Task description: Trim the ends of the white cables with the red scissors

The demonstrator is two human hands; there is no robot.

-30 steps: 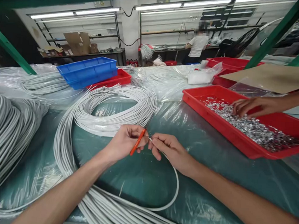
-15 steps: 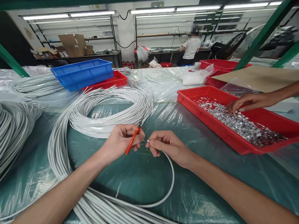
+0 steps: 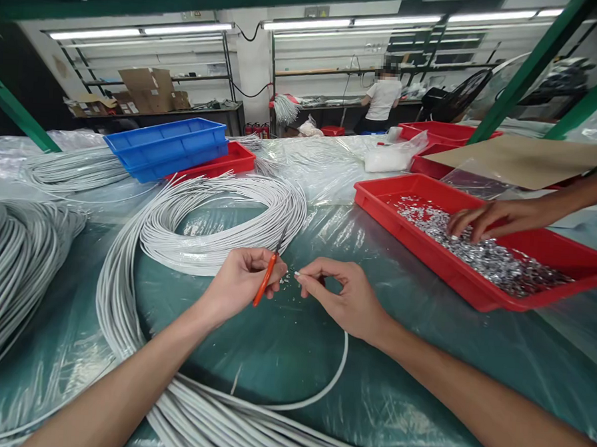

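Observation:
My left hand [image 3: 250, 274] is closed around an orange-handled tool [image 3: 265, 280] with a thin, dark tip pointing up and away; its exact kind does not show. My right hand [image 3: 342, 292] pinches the end of a light grey cable [image 3: 345, 359] between thumb and finger, and the rest of that cable curves down below the wrist to the bundle. A small gap separates the two hands. Tiny pale scraps lie on the table under my fingertips. Just behind my left hand rests a large coil of grey cables [image 3: 222, 249].
On the right, another person's hand [image 3: 499, 217] reaches into a red tray [image 3: 426, 267] of small shiny metal pieces. A blue bin [image 3: 167, 146] sits on a red one at the back left. More cables [image 3: 20, 282] are heaped at the left. A green post [image 3: 529, 69] slants at the right.
My right hand has drawn slightly away from my left, widening the gap between the fingertips. The other person's hand has shifted a little within the tray.

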